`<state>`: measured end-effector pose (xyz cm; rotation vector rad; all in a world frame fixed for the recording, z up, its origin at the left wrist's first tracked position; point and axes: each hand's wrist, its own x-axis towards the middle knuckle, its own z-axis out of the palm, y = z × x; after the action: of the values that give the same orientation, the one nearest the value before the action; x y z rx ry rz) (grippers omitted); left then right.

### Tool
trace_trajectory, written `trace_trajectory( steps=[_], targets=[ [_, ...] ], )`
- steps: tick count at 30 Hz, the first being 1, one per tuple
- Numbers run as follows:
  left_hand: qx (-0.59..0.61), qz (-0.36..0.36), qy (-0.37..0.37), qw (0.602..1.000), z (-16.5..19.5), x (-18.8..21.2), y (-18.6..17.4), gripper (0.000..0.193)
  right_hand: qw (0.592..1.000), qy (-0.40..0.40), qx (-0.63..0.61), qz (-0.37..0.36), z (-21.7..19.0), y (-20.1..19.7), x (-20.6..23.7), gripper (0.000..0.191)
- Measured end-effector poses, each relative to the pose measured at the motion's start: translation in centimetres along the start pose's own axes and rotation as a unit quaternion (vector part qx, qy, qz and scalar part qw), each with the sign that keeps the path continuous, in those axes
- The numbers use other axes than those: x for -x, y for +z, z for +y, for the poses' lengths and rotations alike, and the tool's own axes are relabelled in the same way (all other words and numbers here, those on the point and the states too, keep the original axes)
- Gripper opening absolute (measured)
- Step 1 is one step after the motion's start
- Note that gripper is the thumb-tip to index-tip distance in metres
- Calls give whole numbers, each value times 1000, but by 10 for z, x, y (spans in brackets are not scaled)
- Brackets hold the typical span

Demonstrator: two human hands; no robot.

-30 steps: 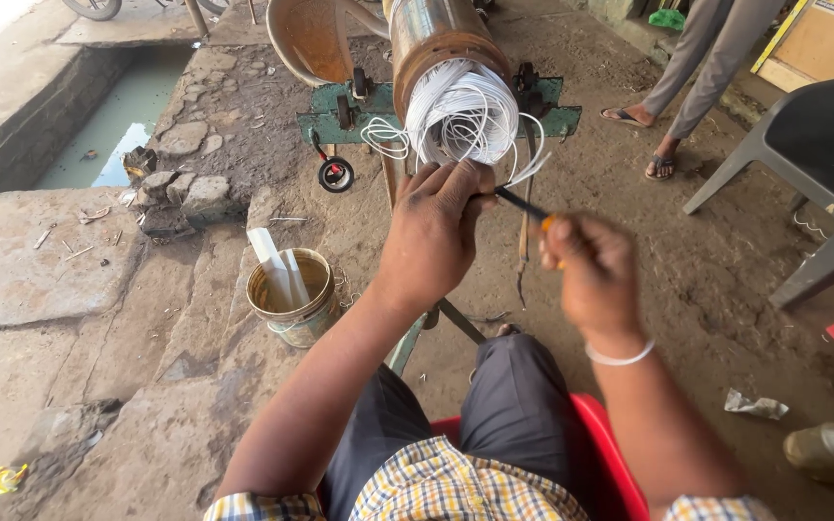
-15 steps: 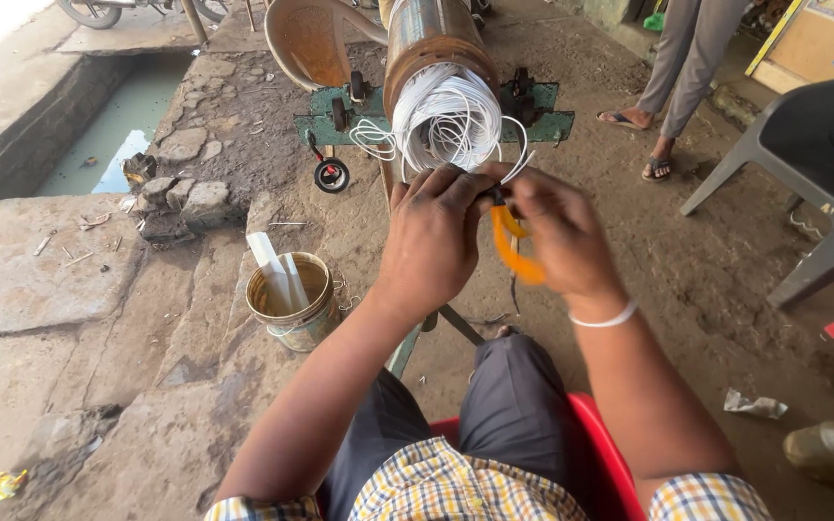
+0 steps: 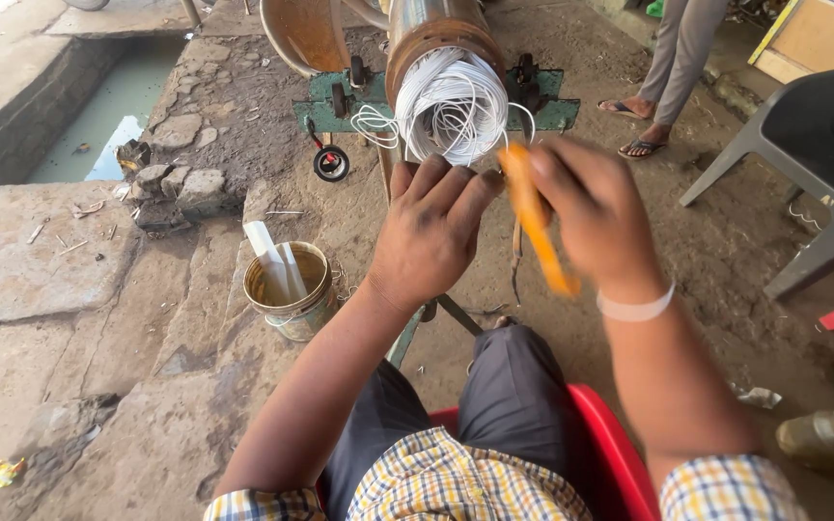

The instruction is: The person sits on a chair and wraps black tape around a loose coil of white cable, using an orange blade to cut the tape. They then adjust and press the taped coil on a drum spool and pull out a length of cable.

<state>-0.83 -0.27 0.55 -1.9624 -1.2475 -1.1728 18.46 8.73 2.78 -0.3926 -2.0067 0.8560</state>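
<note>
- Left hand (image 3: 433,234) is resting fingers spread against white wire bundle (image 3: 451,104) sticking out of metal tube (image 3: 433,29).
- Right hand (image 3: 588,205) is gripping orange tool (image 3: 536,228) (blurred).
- Wires are looking light, springy; likely best pinched near the tube mouth.

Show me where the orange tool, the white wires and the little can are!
orange tool (image 3: 533,217): head view, middle of its blurred orange handle, held in the right hand.
white wires (image 3: 451,104): head view, centre of the bundle in the metal cylinder's end.
little can (image 3: 291,314): head view, its front wall.
</note>
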Motion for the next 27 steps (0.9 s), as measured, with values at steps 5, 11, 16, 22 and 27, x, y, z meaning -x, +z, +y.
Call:
trace_trajectory(
  steps=[5,11,16,22,27],
  targets=[
    [-77,35,22,996,0,-3,-1,26,944,94,-302,-93,4,-21,-29,37],
    [42,-4,-135,990,17,-12,-6,20,961,73,-259,64,30,18,5,46],
    [95,-13,-146,985,17,-14,-15,25,970,45,-223,87,68,55,15,31],
    [85,-1,-142,986,9,-10,-10,14,959,56,-239,142,58,61,53,30],
    [-7,26,-41,999,5,-1,-5,29,982,34,-173,72,8,21,24,35]
  ],
)
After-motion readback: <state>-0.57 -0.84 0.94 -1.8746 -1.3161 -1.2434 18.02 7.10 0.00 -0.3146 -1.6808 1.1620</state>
